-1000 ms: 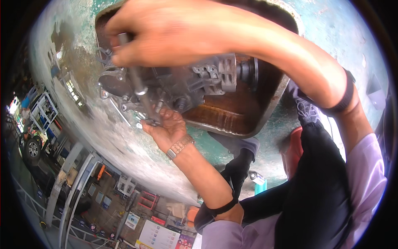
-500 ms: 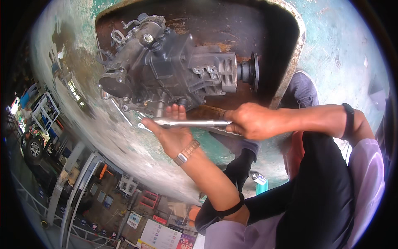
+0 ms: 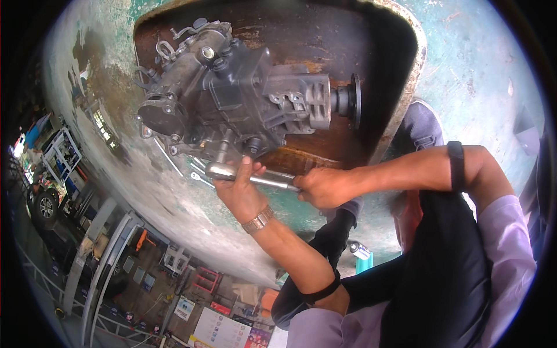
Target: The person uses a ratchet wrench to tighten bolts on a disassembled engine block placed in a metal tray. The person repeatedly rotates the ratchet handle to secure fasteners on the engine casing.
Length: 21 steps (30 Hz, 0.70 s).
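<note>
A dark grey metal gearbox lies in a rust-brown recessed tray. At its near side, a shiny ratchet wrench is joined to a socket extension that meets the housing; the joint with any bolt is hard to make out. My left hand, with a metal-banded watch at the wrist, curls around the wrench close to its head, thumb up along it. Farther right, my right hand is closed around the handle end.
Spanners lie on the worn green-white surface by the gearbox. A shoe rests at the tray's right corner. A spray can stands near my knee. Lower left are a metal frame, a wheel and shop clutter.
The wrench handle has swung toward me, my right hand moving nearer and left with it. My left hand's fingers, earlier stretched out beneath the wrench, now curl around it.
</note>
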### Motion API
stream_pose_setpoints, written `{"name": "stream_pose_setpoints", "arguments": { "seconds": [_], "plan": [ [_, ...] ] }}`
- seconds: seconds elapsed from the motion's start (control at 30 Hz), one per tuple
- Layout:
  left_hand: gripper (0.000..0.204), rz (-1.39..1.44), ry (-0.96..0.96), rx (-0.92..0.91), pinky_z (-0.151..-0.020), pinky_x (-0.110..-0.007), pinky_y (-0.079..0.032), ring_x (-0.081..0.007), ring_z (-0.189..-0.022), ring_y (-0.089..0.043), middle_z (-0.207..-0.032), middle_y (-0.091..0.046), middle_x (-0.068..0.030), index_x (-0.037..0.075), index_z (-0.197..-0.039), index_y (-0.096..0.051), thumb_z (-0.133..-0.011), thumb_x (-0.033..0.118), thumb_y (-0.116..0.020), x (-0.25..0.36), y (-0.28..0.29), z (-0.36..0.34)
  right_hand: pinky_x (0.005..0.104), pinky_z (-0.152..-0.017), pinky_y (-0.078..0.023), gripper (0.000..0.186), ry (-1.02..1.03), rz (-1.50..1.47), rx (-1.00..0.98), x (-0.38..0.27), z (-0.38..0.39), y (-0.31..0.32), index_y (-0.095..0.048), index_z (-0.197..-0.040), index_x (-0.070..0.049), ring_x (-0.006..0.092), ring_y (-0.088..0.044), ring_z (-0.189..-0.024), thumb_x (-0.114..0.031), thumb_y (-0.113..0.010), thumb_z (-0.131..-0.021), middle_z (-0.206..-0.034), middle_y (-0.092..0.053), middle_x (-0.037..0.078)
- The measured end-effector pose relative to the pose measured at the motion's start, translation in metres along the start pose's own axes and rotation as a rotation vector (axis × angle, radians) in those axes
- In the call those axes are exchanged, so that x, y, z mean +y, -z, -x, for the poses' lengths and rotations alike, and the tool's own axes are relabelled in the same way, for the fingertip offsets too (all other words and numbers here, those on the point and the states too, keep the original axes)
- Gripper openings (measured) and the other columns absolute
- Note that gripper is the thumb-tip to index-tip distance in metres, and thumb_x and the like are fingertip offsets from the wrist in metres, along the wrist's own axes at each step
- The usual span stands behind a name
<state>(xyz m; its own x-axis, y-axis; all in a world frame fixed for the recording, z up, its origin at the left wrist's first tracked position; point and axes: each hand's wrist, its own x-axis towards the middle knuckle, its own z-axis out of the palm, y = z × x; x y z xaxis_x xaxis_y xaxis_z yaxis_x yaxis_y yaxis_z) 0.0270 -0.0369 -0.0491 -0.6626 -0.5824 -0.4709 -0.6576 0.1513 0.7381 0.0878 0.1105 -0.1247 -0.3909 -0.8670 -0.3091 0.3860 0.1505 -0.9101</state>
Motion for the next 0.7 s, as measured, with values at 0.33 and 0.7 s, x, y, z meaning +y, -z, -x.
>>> {"name": "stream_pose_setpoints", "arguments": {
  "seconds": [0.33,0.7],
  "plan": [
    [0.051,-0.086,-0.067,-0.079,-0.060,-0.032,-0.061,-0.0207,-0.069,-0.065,-0.098,-0.061,-0.0157,-0.002,-0.124,-0.043,-0.082,-0.007,-0.070,0.005,0.008,-0.008,0.0460,-0.094,-0.046,0.049,-0.065,-0.117,-0.143,-0.018,-0.027,-0.005,-0.054,-0.123,0.006,0.0401,-0.060,-0.110,-0.032,-0.060,-0.093,-0.113,-0.062,0.029],
    [0.035,0.170,-0.070,0.019,-0.056,-0.037,-0.053,-0.0244,-0.059,-0.058,-0.092,-0.064,-0.0172,-0.001,-0.109,-0.054,-0.084,0.015,-0.072,0.025,0.010,-0.002,0.0487,-0.082,-0.051,0.035,-0.015,0.096,-0.049,-0.013,0.008,0.017,-0.058,-0.111,0.004,0.0423,-0.065,-0.090,-0.027,-0.054,-0.096,-0.088,-0.066,0.027]
  ]
}}
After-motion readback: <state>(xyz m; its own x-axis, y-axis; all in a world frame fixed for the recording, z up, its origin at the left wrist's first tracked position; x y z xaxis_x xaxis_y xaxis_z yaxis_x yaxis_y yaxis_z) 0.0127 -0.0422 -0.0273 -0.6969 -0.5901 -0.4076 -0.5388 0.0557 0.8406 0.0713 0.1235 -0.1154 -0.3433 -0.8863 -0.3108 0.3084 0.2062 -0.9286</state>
